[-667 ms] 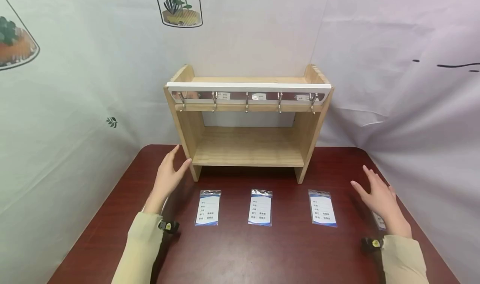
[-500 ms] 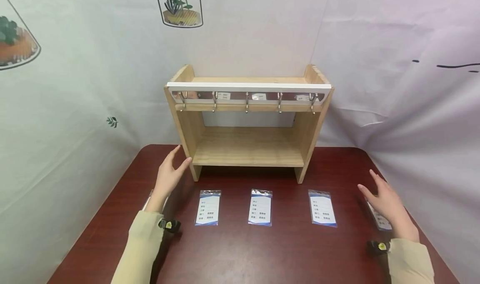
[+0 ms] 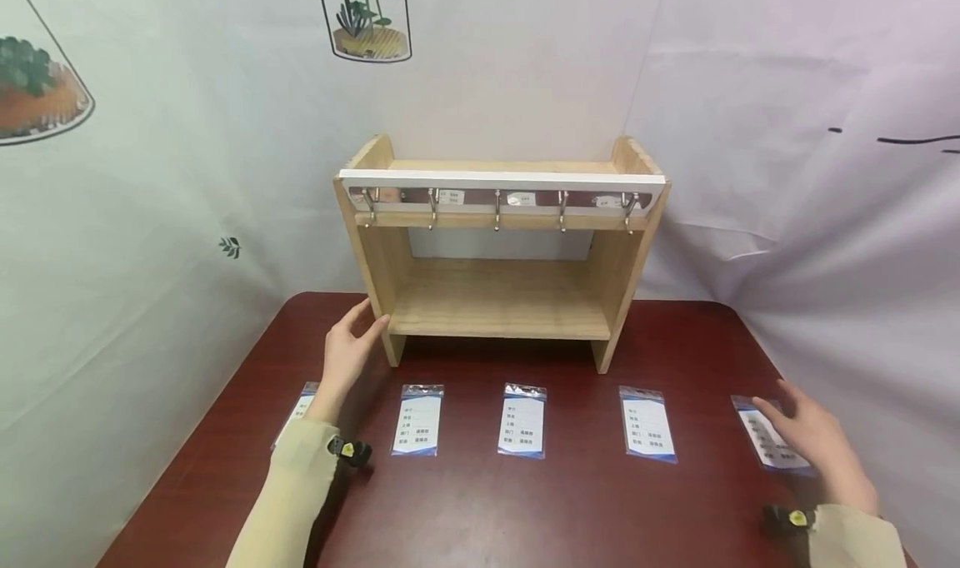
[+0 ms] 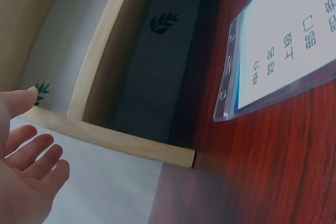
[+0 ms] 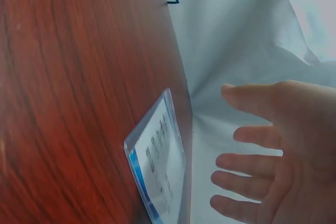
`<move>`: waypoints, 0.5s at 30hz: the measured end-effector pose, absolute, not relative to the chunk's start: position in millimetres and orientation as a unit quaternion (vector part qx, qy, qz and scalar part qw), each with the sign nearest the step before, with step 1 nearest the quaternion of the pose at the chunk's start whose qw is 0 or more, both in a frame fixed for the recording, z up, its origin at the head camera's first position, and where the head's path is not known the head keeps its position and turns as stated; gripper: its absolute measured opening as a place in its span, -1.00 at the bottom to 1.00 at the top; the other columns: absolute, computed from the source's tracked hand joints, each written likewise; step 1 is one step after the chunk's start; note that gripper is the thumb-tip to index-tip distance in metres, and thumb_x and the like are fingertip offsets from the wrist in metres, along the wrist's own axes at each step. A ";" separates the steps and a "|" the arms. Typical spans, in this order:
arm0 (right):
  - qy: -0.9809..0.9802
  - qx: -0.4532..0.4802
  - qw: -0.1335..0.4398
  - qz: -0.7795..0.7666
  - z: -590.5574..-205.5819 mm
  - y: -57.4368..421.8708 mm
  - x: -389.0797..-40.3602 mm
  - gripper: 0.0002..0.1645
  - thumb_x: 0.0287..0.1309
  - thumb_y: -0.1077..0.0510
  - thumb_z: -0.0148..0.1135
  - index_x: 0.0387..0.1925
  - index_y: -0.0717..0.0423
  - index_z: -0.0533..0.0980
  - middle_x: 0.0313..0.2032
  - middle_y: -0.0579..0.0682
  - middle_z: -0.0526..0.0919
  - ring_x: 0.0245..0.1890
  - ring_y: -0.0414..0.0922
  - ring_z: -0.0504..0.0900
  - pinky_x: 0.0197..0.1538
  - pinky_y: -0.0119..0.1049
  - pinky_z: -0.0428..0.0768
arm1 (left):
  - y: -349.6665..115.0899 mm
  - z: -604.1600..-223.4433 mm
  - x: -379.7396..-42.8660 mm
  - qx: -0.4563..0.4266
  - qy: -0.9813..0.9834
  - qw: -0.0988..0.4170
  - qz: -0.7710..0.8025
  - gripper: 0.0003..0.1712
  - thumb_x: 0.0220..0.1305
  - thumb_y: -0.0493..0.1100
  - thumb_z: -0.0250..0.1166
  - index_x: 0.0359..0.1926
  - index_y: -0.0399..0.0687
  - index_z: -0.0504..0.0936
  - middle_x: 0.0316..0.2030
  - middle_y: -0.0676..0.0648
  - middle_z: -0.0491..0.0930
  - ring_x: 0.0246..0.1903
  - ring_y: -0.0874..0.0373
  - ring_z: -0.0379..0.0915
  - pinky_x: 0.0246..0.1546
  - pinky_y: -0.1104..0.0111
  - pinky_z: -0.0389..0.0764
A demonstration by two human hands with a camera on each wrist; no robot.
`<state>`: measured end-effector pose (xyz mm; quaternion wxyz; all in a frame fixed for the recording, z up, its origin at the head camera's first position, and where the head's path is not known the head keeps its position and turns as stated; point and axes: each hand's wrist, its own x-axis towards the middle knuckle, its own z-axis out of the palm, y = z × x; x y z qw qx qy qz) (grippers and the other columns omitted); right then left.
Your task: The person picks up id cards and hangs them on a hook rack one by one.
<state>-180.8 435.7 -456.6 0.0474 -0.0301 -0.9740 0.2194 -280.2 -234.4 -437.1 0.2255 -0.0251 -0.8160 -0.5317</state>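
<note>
My left hand [image 3: 348, 356] reaches to the left side panel [image 3: 367, 260] of a small wooden shelf, fingers and thumb spread around its front edge. In the left wrist view the thumb tip [image 4: 35, 94] overlaps the panel's edge, the other fingers below it. Over at the right side, my right hand [image 3: 821, 447] hovers with loosely spread fingers beside a badge holder [image 3: 767, 441] and partly covers it. The right wrist view shows this clear-sleeved card [image 5: 160, 161] left of the fingers, nothing in the hand. Another badge holder [image 3: 300, 410] lies partly behind my left wrist.
Between my hands lie a left badge holder [image 3: 417, 422], a middle one [image 3: 522, 422] and a right one [image 3: 648, 426] on the dark red table [image 3: 480, 510]. A white rail [image 3: 465, 176] with several metal hooks [image 3: 497, 210] crosses the shelf's upper front. Fabric walls [image 3: 150, 260] enclose the table.
My right hand has moved right and toward me, uncovering more of the far-right badge holder. The left hand has shifted slightly closer around the panel edge. The head view has tilted a little.
</note>
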 end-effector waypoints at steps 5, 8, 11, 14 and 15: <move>-0.975 -0.045 0.032 0.216 -452.5 444.7 -178.9 -0.10 0.46 -0.17 -0.01 0.29 0.66 0.15 0.18 0.72 0.23 0.12 0.67 0.24 0.07 0.47 0.35 | -229.7 -431.6 -283.4 -0.015 -0.814 0.257 -0.521 -0.37 0.29 0.05 0.42 0.27 -0.19 0.58 0.11 -0.23 0.64 0.17 -0.06 0.52 0.23 0.05 0.49; -0.973 -0.054 0.017 0.222 -452.0 448.9 -175.3 -0.11 0.45 -0.17 0.01 0.24 0.66 0.19 0.17 0.71 0.26 0.10 0.64 0.29 0.05 0.44 0.38 | -228.3 -430.0 -283.8 -0.009 -0.810 0.263 -0.525 -0.40 0.29 0.02 0.43 0.25 -0.18 0.59 0.10 -0.23 0.65 0.17 -0.06 0.53 0.22 0.07 0.50; -0.972 -0.063 0.004 0.225 -452.3 452.9 -170.9 -0.13 0.42 -0.16 0.05 0.19 0.65 0.21 0.13 0.71 0.29 0.07 0.62 0.32 0.04 0.42 0.41 | -227.8 -429.6 -283.3 -0.007 -0.804 0.263 -0.533 -0.42 0.28 -0.02 0.44 0.23 -0.19 0.60 0.08 -0.26 0.66 0.13 -0.09 0.56 0.16 0.07 0.54; -0.972 -0.075 -0.005 0.224 -452.7 455.7 -168.1 -0.14 0.38 -0.15 0.11 0.16 0.66 0.22 0.10 0.71 0.32 0.05 0.61 0.34 0.02 0.39 0.43 | -227.8 -429.7 -283.6 -0.007 -0.803 0.265 -0.534 -0.44 0.28 -0.03 0.44 0.22 -0.20 0.61 0.07 -0.26 0.66 0.11 -0.11 0.58 0.11 0.08 0.56; -0.971 -0.079 -0.009 0.223 -452.6 456.6 -167.8 -0.13 0.37 -0.15 0.13 0.15 0.66 0.23 0.09 0.71 0.33 0.06 0.62 0.33 0.02 0.39 0.44 | -227.9 -429.5 -283.6 -0.007 -0.803 0.266 -0.533 -0.44 0.28 -0.03 0.44 0.21 -0.20 0.61 0.06 -0.26 0.66 0.11 -0.10 0.58 0.10 0.10 0.57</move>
